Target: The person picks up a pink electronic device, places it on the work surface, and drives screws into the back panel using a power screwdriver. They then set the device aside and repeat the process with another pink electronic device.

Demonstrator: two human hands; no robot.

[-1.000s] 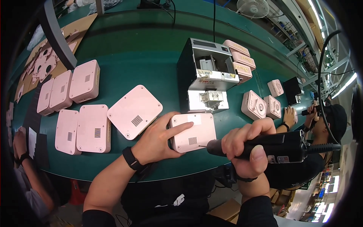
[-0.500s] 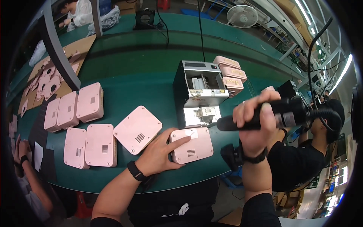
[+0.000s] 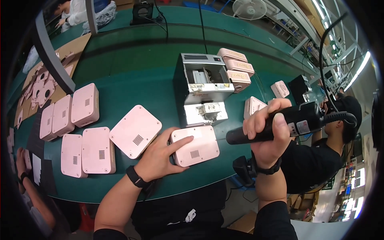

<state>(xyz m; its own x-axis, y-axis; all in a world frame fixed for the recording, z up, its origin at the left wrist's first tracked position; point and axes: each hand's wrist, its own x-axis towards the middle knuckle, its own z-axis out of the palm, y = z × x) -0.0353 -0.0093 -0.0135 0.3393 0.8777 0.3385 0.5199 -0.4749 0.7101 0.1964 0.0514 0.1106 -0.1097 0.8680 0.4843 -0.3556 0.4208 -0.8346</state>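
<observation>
A pale pink, rounded square box (image 3: 206, 149) lies on the green table, its flat side with screw holes and a slotted vent facing up. My left hand (image 3: 159, 155) grips its left end, thumb along the near side and index finger across the top. In my right hand (image 3: 269, 130) is a black corded electric screwdriver (image 3: 302, 120), tilted with its nose toward the box's right end but apart from it. The bit is too faint to make out. Just behind the box stands a screw feeder (image 3: 206, 88) with an open top tray.
Another pink box (image 3: 136, 131) lies turned beside my left hand, with several more (image 3: 98, 150) to its left. Pink boxes (image 3: 239, 76) stand right of the feeder. Flat pink parts (image 3: 42, 86) lie on cardboard. A co-worker in black (image 3: 316, 164) is at the right.
The screwdriver has moved from the feeder's front toward me, its nose now to the right of the box. My left hand keeps its hold. The whole view has shifted slightly.
</observation>
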